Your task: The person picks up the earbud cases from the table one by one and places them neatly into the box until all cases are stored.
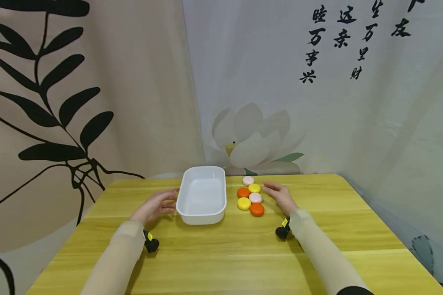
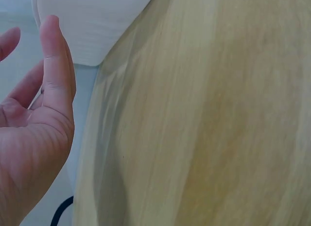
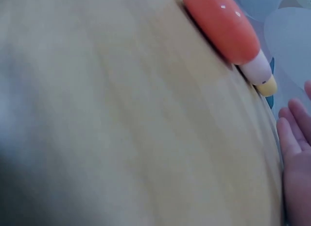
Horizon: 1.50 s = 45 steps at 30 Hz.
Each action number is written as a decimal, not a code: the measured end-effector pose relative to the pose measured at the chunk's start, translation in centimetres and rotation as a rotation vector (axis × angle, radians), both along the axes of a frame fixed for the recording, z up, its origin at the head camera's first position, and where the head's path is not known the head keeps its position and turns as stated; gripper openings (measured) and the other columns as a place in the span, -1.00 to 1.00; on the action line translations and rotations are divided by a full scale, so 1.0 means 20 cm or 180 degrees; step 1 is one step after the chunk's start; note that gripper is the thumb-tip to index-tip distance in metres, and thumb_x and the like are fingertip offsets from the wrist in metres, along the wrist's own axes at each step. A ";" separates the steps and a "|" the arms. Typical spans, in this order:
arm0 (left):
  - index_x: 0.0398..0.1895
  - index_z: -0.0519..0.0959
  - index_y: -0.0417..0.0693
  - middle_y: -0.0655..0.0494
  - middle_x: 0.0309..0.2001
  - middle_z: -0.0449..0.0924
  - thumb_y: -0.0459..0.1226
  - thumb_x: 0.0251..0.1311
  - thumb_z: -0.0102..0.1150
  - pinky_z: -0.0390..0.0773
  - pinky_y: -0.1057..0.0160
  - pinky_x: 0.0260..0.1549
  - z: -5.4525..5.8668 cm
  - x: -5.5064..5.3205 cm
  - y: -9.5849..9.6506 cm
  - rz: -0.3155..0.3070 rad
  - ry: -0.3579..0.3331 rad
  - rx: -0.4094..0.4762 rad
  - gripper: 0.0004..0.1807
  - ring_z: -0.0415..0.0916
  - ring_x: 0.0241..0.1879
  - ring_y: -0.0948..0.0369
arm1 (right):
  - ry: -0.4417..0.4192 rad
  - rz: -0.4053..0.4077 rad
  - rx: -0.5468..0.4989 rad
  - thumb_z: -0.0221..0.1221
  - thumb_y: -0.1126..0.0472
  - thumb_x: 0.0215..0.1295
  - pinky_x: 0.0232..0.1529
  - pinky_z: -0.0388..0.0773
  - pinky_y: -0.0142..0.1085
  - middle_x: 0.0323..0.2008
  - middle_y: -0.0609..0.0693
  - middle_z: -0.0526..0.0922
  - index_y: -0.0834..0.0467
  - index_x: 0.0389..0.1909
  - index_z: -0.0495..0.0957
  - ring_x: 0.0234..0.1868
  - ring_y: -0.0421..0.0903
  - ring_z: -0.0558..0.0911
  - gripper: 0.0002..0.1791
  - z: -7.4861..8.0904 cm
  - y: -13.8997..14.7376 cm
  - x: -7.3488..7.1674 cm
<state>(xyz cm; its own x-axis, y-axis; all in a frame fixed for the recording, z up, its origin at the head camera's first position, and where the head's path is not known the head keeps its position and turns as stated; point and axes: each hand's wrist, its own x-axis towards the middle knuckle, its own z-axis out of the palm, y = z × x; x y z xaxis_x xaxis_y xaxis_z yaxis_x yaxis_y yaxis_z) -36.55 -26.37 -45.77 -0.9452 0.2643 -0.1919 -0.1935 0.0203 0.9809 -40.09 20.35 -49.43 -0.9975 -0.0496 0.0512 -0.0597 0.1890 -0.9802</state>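
A white rectangular tub stands at the table's far side with nothing inside. My left hand is at its left wall, fingers extended and fingertips right at the side. In the left wrist view, the thumb and fingers of that hand stand apart, with the tub's wall beyond them. To the right of the tub lie several smooth round discs: orange, yellow and pale pink. Just right of this cluster is my right hand, its fingers loosely extended toward the discs and holding nothing.
The wooden table ends close behind the tub and discs. Behind it hangs a printed cloth with leaves, a lotus and writing. Small black devices are strapped to both wrists.
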 end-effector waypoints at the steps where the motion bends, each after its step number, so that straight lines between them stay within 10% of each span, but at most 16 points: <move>1: 0.45 0.17 -0.23 -0.06 -0.07 0.43 -0.13 0.40 0.05 0.65 0.24 -0.24 0.00 0.00 0.00 -0.0020 0.0028 -0.0015 -0.34 0.58 -0.38 0.20 | 0.0007 0.0001 -0.0035 0.27 0.06 0.28 0.33 0.22 -0.06 0.23 0.19 0.47 0.26 0.23 0.47 0.30 0.06 0.34 -0.43 0.00 0.00 0.00; 24: 0.49 0.02 -0.29 0.04 -0.21 0.65 -0.34 0.40 0.02 0.64 0.30 -0.31 0.02 0.03 0.01 -0.0301 0.0098 0.0325 -0.32 0.63 -0.38 0.22 | -0.0114 0.0298 0.0276 0.27 0.16 0.27 0.34 0.18 0.02 0.14 0.15 0.56 0.27 0.14 0.55 0.25 0.09 0.40 -0.55 0.03 -0.02 0.01; 45: 0.49 0.04 -0.29 0.04 -0.25 0.55 -0.43 0.32 0.09 0.64 0.32 -0.31 -0.02 0.07 0.05 -0.0112 0.0228 0.0246 -0.28 0.59 -0.42 0.25 | -0.0126 0.0326 0.0217 0.22 0.16 0.32 0.34 0.16 0.06 0.17 0.18 0.53 0.31 0.16 0.53 0.26 0.13 0.39 -0.55 0.04 -0.03 0.05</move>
<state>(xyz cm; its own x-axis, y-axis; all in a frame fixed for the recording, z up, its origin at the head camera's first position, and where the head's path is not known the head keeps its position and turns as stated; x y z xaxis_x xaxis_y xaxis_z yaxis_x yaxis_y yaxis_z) -35.24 -25.43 -46.19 -0.9456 0.3090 -0.1020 -0.1233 -0.0503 0.9911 -39.14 19.73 -48.73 -0.9882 -0.1534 0.0051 -0.0438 0.2501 -0.9672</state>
